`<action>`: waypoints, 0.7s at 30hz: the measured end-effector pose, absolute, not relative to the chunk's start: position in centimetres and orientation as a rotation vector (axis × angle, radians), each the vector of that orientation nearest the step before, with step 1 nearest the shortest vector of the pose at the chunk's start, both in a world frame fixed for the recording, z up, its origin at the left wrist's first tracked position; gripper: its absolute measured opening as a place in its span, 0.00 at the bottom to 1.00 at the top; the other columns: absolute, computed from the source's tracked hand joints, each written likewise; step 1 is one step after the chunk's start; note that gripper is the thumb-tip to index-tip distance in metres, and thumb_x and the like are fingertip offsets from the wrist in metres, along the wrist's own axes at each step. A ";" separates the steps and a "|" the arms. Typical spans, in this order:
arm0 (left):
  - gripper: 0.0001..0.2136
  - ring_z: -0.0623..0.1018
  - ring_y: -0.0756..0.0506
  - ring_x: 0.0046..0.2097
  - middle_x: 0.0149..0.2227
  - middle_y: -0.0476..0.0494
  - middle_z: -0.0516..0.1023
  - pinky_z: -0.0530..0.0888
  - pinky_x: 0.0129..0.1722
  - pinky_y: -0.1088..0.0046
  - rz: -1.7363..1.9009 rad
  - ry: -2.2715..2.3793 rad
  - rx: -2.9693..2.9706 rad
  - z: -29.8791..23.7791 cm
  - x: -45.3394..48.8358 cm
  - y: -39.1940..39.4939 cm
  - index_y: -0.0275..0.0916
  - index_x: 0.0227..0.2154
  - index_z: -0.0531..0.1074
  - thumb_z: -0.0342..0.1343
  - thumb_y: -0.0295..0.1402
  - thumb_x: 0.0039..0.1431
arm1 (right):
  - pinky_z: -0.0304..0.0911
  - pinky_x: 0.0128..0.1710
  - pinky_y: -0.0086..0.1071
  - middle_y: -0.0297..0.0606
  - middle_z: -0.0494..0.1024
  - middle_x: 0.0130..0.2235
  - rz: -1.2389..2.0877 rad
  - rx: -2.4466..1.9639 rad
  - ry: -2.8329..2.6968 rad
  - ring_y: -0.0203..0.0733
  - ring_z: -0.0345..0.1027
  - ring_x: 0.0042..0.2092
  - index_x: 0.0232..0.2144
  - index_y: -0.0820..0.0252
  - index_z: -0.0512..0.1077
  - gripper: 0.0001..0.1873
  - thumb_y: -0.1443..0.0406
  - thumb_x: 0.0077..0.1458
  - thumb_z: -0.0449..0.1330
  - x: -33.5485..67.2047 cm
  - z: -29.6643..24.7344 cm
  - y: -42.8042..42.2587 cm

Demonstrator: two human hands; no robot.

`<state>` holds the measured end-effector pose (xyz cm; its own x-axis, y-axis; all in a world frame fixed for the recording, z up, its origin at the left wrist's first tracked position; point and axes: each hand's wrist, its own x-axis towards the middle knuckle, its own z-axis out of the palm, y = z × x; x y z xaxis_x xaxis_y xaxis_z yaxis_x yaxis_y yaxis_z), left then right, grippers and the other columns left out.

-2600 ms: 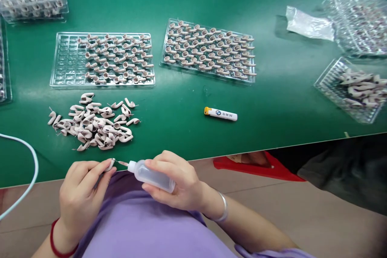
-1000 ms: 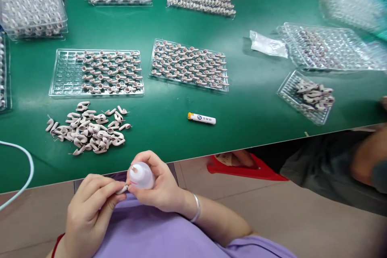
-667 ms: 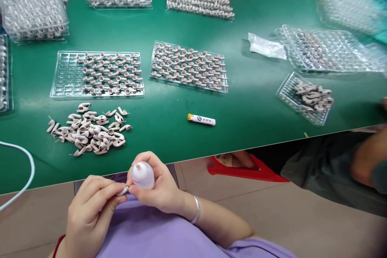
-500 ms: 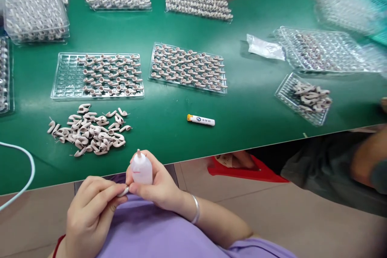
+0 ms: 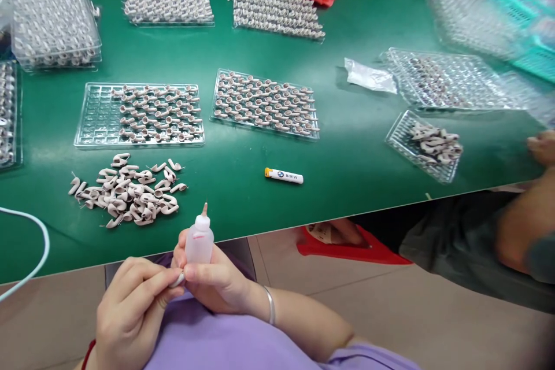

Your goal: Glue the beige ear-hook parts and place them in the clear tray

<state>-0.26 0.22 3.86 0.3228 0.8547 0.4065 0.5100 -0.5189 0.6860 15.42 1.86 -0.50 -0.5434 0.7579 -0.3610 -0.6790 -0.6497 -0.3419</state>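
Observation:
My left hand [image 5: 135, 300] pinches a small beige hook-shaped part [image 5: 177, 280] between thumb and fingertips, close to my body. My right hand [image 5: 212, 277] is wrapped round a translucent squeeze bottle [image 5: 199, 244] with a thin needle tip pointing up. Its thumb also reaches the end of the part in my left hand. Beyond the hands, on the green table [image 5: 234, 202], lies a loose pile of similar hook-shaped parts [image 5: 134, 196], some with fine wires. What covers the inside of the held part cannot be made out.
Behind the pile, a clear tray [image 5: 96, 115] is partly filled with parts, beside a fuller tray [image 5: 265, 105]. A white lighter [image 5: 284, 176] lies on the table. To the right is a small tray [image 5: 401, 136] with heaped parts. A co-worker's hand [image 5: 541, 147] rests at the right edge.
The view has shifted slightly. In my right hand the bottle stands a little higher and straighter, its needle tip now plainly visible. My left hand keeps its pinch on the part.

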 end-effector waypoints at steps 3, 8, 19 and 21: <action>0.12 0.74 0.50 0.36 0.33 0.47 0.76 0.75 0.34 0.75 1.073 1.196 2.154 4.0 -0.2 0.3 0.37 0.44 0.75 0.56 0.18 0.59 | 0.60 0.30 0.24 0.25 0.67 0.28 2.228 -0.574 -0.140 0.30 0.63 0.29 0.34 0.56 0.65 0.28 0.65 0.34 0.77 15.3 -0.7 1.7; 0.12 0.73 0.50 0.35 0.32 0.48 0.76 0.74 0.34 0.76 1.084 1.199 2.169 4.0 -0.1 0.4 0.37 0.43 0.75 0.56 0.18 0.59 | 0.60 0.29 0.23 0.25 0.68 0.28 2.253 -0.543 -0.080 0.29 0.63 0.28 0.34 0.56 0.65 0.28 0.66 0.34 0.77 15.2 -0.6 1.6; 0.11 0.73 0.50 0.36 0.33 0.47 0.76 0.72 0.37 0.75 1.068 1.316 2.257 4.1 0.1 0.6 0.35 0.43 0.75 0.59 0.19 0.58 | 0.64 0.34 0.28 0.28 0.72 0.31 1.945 -0.691 -0.394 0.32 0.67 0.30 0.36 0.55 0.68 0.21 0.59 0.45 0.73 16.2 0.0 2.4; 0.12 0.72 0.50 0.36 0.32 0.47 0.76 0.72 0.37 0.74 1.071 1.361 2.313 4.1 -0.1 0.8 0.35 0.43 0.75 0.61 0.18 0.57 | 0.67 0.40 0.34 0.29 0.73 0.32 1.616 -0.733 -0.672 0.35 0.71 0.32 0.38 0.53 0.67 0.16 0.56 0.53 0.67 17.0 0.4 2.6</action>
<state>-0.06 0.81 4.09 0.2928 0.8347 0.4664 0.6498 -0.5316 0.5434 17.04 2.64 0.36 -0.1237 0.9874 -0.0991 -0.6264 -0.1551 -0.7639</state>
